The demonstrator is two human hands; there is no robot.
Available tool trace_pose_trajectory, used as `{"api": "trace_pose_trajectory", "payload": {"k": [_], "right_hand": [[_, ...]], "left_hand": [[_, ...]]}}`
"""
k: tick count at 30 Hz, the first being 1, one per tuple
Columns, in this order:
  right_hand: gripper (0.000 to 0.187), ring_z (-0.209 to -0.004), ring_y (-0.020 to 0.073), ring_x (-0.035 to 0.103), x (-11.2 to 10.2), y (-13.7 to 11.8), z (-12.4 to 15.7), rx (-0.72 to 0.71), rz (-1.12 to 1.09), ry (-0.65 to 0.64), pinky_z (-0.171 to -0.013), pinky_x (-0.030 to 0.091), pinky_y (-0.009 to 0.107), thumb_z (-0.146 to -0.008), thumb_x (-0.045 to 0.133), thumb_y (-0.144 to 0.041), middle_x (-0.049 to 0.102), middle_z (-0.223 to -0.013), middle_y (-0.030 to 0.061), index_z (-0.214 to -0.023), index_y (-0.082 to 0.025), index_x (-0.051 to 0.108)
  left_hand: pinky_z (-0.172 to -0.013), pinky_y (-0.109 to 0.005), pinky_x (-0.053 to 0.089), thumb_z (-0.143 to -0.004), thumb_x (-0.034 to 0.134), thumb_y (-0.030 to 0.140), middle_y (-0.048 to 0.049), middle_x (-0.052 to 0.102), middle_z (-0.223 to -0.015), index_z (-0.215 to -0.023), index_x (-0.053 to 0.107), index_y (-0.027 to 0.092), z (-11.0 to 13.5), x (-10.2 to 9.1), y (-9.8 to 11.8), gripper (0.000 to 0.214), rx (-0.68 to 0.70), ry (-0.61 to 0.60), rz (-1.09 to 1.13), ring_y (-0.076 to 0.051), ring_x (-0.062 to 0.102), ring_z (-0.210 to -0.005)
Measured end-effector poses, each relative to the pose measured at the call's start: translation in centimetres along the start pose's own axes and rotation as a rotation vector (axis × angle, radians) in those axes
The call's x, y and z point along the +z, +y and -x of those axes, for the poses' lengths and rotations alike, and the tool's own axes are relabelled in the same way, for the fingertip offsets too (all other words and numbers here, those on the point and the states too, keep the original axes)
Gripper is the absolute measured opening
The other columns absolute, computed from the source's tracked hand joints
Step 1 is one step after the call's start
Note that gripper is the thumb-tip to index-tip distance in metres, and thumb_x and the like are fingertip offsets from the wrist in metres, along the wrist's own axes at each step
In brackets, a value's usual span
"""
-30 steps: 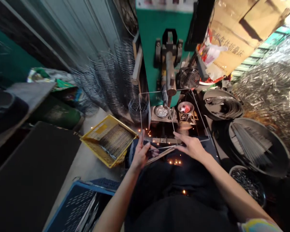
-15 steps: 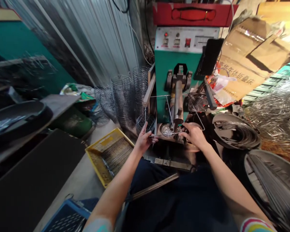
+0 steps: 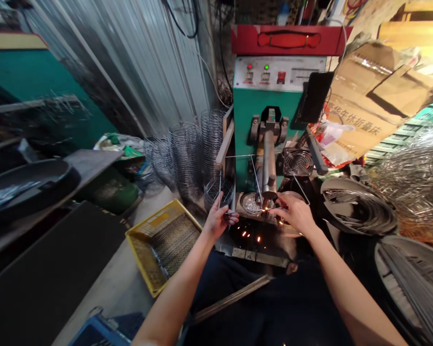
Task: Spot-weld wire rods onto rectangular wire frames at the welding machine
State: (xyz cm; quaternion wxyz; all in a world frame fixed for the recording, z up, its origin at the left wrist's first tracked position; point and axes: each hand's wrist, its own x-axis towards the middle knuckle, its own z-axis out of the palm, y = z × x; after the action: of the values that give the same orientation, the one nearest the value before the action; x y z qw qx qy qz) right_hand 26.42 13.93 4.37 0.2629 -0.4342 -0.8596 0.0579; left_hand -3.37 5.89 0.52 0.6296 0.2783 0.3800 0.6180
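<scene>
Yellow crate (image 3: 140, 264): open plastic mesh, set askew well left of the hands, with thin straight rods (image 3: 173, 238) lying inside.
Wire stacks (image 3: 187, 158): round, ribbed grey columns standing beside a ridged metal wall (image 3: 144, 62).
Left hand (image 3: 217, 219): fingers curled in, thumb and fingers holding the near left corner of the wire frame.
Wire frame (image 3: 256, 179): lies between the two hands and reaches beyond them towards the machine; slender, straight metal bars, the nearest running from one hand across to the other.
Sparks (image 3: 245, 234): small orange streaks below the near bar.
Green machine (image 3: 245, 105): boxy painted body; a smooth, thick metal cylinder (image 3: 269, 166) juts from it, its end at the near bar.
Right hand (image 3: 296, 212): narrow, fingertips pinching the near bar just beside the cylinder's end.
Bent wire (image 3: 361, 206): a curved, dull grey heap in a round pan, right of the right hand.
Straight bars (image 3: 411, 278): long and grey, bundled in another pan at far right.
</scene>
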Motion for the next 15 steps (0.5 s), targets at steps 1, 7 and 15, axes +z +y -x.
{"api": "trace_pose_trajectory", "payload": {"k": [1,7,15], "right_hand": [[0.057,-0.102,0.0285,0.063,-0.3,0.7,0.2,0.031,0.016,0.062,-0.088,0.048,0.038,-0.086,0.066,-0.052,0.068,-0.116,0.0136,-0.131,-0.018,0.059],[0.049,-0.072,0.0252,0.065,-1.9,3.7,2.3,0.576,-0.255,0.175,-0.067,0.052,0.036,-0.088,0.051,-0.057,0.070,-0.082,0.0135,-0.097,-0.012,0.069],[0.054,-0.041,0.0119,0.049,-3.9,-1.0,19.0,0.728,-0.822,-0.099,-0.041,0.038,0.025,-0.081,0.062,-0.066,0.057,-0.066,-0.0010,-0.104,-0.017,0.060]], "left_hand": [[-0.048,-0.023,0.049,-0.088,0.063,0.023,-0.0054,0.073,-0.069,-0.156,0.005,0.027,-0.1,0.0,0.1,0.090,-0.005,0.000,0.001,-0.020,0.071,-0.056],[-0.048,-0.022,0.049,-0.087,0.064,0.024,-0.0035,0.072,-0.067,-0.156,0.001,0.027,1.5,0.8,0.4,0.094,0.002,-0.020,0.011,-0.020,0.070,-0.055],[-0.069,-0.032,0.055,-0.090,0.062,0.039,-0.0127,0.074,-0.101,-0.155,-0.004,0.034,13.0,-2.3,-3.4,0.093,-0.106,-0.046,0.022,-0.023,0.074,-0.082]]}}
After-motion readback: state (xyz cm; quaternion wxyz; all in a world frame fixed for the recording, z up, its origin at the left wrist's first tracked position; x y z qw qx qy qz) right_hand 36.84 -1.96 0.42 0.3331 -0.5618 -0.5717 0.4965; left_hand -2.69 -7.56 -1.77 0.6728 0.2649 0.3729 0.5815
